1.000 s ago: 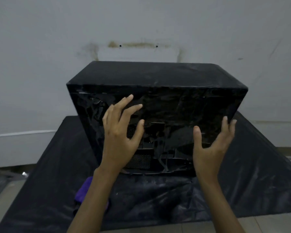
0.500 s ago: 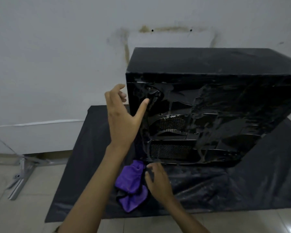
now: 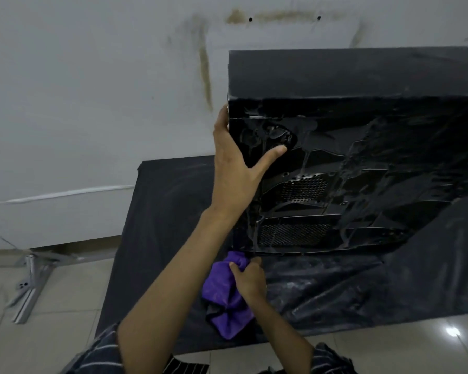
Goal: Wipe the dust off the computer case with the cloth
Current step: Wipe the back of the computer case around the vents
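Note:
A black computer case (image 3: 362, 163) stands on a black sheet (image 3: 162, 217), its near side panel glossy with mesh vents. My left hand (image 3: 238, 168) grips the case's near left vertical edge, thumb on the side panel, fingers round the corner and hidden. A crumpled purple cloth (image 3: 223, 295) lies on the sheet just below the case's near left bottom corner. My right hand (image 3: 247, 279) pinches the top of the cloth; its fingertips are hidden in the folds.
The sheet covers a low platform on a tiled floor (image 3: 52, 306). A white wall (image 3: 92, 90) with brown stains stands close behind the case. A metal stand (image 3: 29, 282) lies on the floor at the left.
My left hand has moved onto the case's left edge and taken hold of it. My right hand has closed on the purple cloth. The view has shifted left and closer.

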